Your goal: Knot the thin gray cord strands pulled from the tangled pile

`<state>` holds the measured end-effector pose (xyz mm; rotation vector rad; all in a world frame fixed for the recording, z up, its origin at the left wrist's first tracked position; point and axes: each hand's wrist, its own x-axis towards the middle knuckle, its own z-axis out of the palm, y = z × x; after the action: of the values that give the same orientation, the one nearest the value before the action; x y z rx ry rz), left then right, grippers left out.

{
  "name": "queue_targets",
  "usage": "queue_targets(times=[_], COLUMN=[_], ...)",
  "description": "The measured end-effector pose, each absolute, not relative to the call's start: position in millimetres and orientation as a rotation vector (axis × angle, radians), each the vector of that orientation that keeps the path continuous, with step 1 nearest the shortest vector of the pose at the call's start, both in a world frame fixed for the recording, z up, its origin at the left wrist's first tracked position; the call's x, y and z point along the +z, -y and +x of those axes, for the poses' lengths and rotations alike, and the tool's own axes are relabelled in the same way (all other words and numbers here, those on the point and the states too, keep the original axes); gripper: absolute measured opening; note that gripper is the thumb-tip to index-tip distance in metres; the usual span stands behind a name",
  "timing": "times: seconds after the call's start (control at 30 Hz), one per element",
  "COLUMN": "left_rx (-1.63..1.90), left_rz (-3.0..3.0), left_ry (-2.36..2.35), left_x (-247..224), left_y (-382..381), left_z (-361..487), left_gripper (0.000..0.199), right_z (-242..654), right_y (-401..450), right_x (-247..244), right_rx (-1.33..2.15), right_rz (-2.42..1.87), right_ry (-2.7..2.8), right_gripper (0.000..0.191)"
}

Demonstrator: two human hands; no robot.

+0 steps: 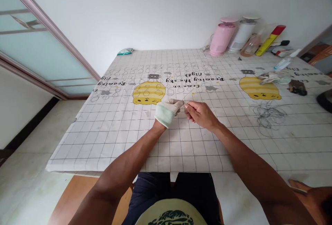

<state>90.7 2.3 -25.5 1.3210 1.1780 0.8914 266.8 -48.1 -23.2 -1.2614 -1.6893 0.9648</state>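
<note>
My left hand (169, 109), in a white work glove with a pale green cuff, is closed in a pinch over the middle of the table. Just to its right, my bare right hand (198, 112) is also closed, thumb pressed against the fingers. The fingertips of both hands nearly meet around a thin wire, of which only a faint bit shows. Beyond them, rows of thin wire loops (151, 90) shaped like figure eights lie on the cloth. To the right is a loose tangle of thin dark wires (269, 116).
A checked tablecloth (124, 138) covers the table. At the back right stand a pink cylinder-shaped device (222, 39), a white one (241, 36), a bottle (250, 45) and a yellow-red box (269, 41). A crumpled glove (275, 77) and a small dark block (297, 87) lie nearer.
</note>
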Motion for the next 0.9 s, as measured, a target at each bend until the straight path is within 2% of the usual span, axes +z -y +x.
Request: queue_targets(times=[0.27,0.6,0.9], left_rx=[1.007,0.997,0.946], left_rz=[1.15,1.17,1.148], left_ry=[-1.176,-1.111,-1.147], left_x=[-30,-19,-26], left_y=[-5,-2,1], left_z=[97,87,101], left_gripper=[0.023,0.036,0.019], right_z=[232,243,244], right_y=[50,42,39], right_x=[-37,-39,-49], right_rx=[0.881,0.671,0.453], right_rz=[-1.315,-1.434,-1.448], right_ry=[1.544,1.397,1.564], right_gripper=[0.057,0.052,0.048])
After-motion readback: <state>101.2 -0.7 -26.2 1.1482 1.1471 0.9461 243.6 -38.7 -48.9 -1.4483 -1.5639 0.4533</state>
